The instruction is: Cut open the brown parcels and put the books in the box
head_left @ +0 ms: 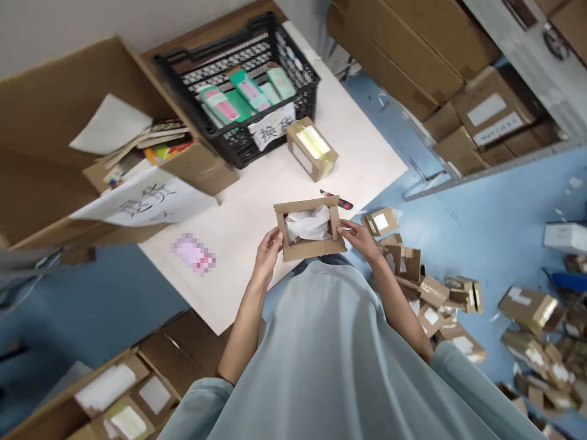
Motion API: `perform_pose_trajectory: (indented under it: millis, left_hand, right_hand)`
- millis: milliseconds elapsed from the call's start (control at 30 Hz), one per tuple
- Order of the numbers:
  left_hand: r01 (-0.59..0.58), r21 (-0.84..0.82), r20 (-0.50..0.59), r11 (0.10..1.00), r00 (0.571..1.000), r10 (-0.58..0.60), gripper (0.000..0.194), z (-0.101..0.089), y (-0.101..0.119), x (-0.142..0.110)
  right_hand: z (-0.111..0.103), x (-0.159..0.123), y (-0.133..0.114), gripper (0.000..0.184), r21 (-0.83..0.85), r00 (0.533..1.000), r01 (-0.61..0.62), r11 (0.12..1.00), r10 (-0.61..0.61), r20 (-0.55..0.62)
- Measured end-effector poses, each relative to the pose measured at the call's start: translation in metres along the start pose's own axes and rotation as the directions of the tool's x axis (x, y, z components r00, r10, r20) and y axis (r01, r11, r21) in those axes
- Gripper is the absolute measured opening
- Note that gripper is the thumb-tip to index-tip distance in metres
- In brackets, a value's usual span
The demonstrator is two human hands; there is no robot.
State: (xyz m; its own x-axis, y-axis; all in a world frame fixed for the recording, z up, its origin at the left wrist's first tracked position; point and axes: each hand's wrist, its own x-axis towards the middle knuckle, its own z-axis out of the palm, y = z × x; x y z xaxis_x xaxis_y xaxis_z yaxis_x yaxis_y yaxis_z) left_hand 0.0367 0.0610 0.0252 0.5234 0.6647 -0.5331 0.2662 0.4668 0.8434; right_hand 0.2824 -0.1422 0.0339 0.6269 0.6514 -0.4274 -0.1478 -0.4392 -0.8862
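Observation:
I hold a small open cardboard box [308, 249] over the near edge of the white table [257, 208]. White wrapping [308, 223] fills its inside. My left hand [267, 253] grips the box's left side with fingers curled on it. My right hand [360, 237] pinches the right side flap. A red and black box cutter [337, 200] lies on the table just beyond the box.
A taped brown box [312, 148] and a black crate [243, 85] of green and pink packs stand farther back. A large carton [55, 146] with papers is at the left. Several opened boxes [435, 299] litter the blue floor at the right. Cartons [114, 397] sit under the table.

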Motion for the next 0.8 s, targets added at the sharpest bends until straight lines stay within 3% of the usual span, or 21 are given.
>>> perform_pose_trajectory:
  millis: [167,300,567,700,800]
  left_hand:
    - [-0.062,0.128,0.242,0.990,0.970,0.029,0.074,0.054,0.026,0.016]
    - [-0.114,0.225,0.402,0.968,0.916,0.014,0.078,0.119,0.036,0.022]
    - [-0.217,0.401,0.603,0.890,0.794,-0.078,0.079,0.290,0.017,0.013]
    - [-0.280,0.467,0.688,0.839,0.711,-0.146,0.074,0.382,-0.004,0.001]
    - [-0.369,0.512,0.737,0.776,0.653,-0.175,0.068,0.442,-0.020,-0.011]
  right_hand:
    - [-0.040,-0.065,0.009,0.083,0.089,0.974,0.006,0.996,0.015,-0.225]
    - [-0.079,-0.104,0.034,0.083,0.134,0.916,-0.008,0.991,0.061,-0.396]
    - [-0.189,-0.154,0.109,0.074,0.211,0.794,0.049,0.976,0.090,-0.601]
    - [-0.242,-0.188,0.144,0.076,0.245,0.674,0.022,0.969,0.167,-0.719]
    - [-0.270,-0.220,0.164,0.079,0.291,0.565,0.007,0.957,0.236,-0.791]
